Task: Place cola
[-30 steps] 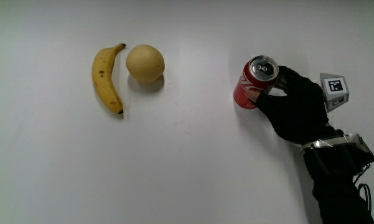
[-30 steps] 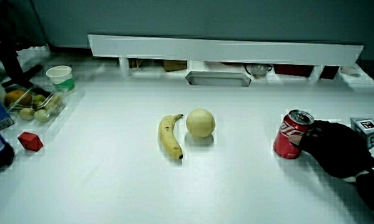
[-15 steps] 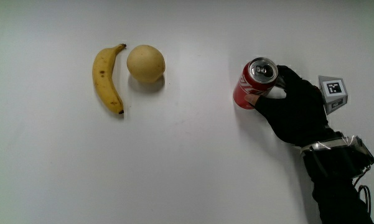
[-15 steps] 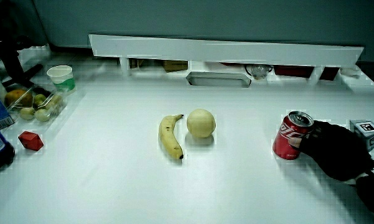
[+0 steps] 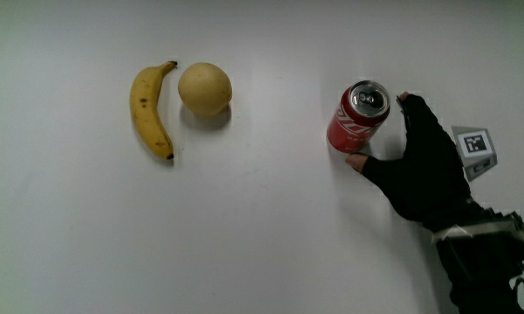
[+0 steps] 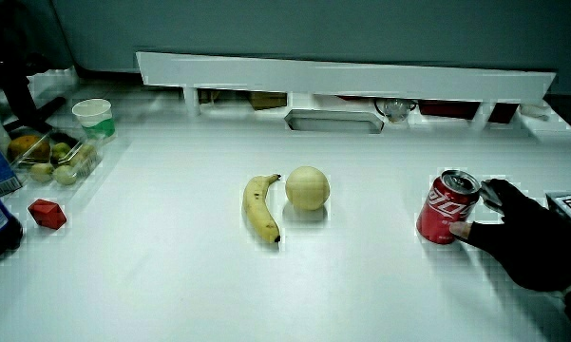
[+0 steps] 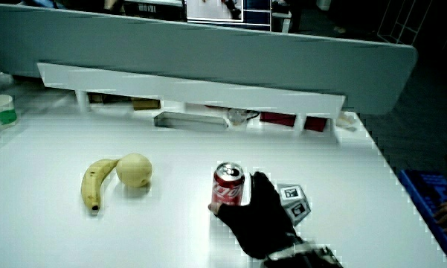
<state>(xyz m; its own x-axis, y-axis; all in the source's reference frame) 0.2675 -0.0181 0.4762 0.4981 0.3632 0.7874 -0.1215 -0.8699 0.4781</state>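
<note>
Red cola can (image 5: 358, 128) stands upright on the counter (image 5: 262, 235), well apart from the banana (image 5: 149, 110), hand (image 5: 424, 166) spread beside it holding nothing; likely rigid, thin-walled, smooth, maybe slippery, so best gripped around mid-body.

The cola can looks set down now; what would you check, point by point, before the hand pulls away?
1. Cola can upright on the table: ok.
2. Hand open, fingers spread beside the can: ok.
3. Fingers fully off the can: cannot tell; the thumb tip sits right at its base.
4. Space around the can: ok; banana and round yellow fruit lie well apart from it.
5. Can away from the table's edge in a side view: ok.
</note>
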